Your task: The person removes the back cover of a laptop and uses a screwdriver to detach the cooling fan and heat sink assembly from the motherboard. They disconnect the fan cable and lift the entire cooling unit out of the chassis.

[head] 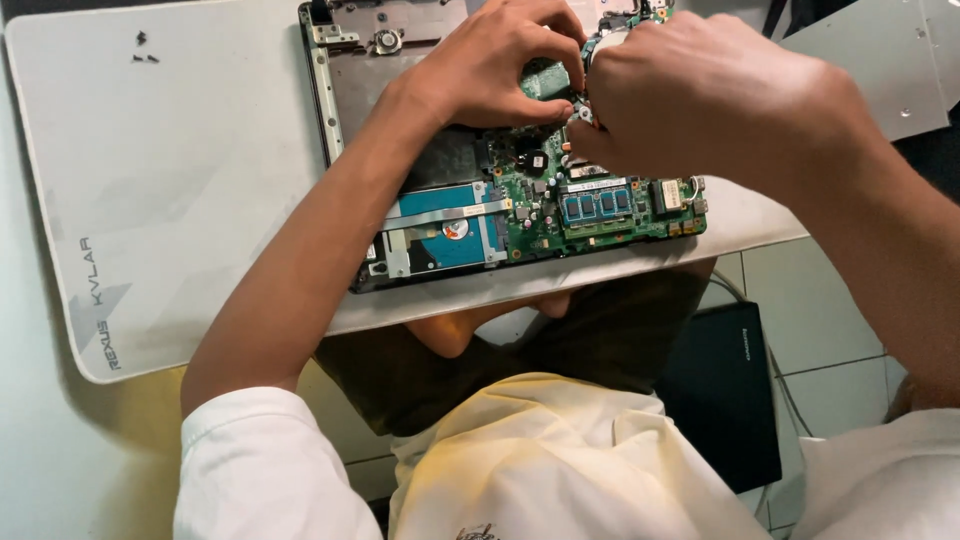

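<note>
A: Entry, head view. Your opened laptop chassis (345,110) lies on the pale grey work mat (180,180), lid and bottom cover off, at about 12 o'clock from your chest.

B: Board condition?

A: Green circuit board (600,215) exposed across the lower right of the chassis. A memory module (597,204) with blue chips sits at its 5 o'clock end. A blue-labelled hard drive (450,230) lies just left of the board, a silver strip across it. Bare grey metal frame at 11 o'clock, with one round screw boss.

B: Your hands?

A: Your left hand (495,65) rests on the board's upper middle, fingers curled narrow, tips pressing near a small green part. Your right hand (700,95) is closed tight at 1 o'clock of the board, touching the left hand; whether it holds a tool or a part I cannot tell, since its back hides the fingertips.

B: Surroundings?

A: Three small dark screws (143,52) at the mat's 10 o'clock corner. A black closed laptop (725,390) on the tiled floor at 4 o'clock.
</note>
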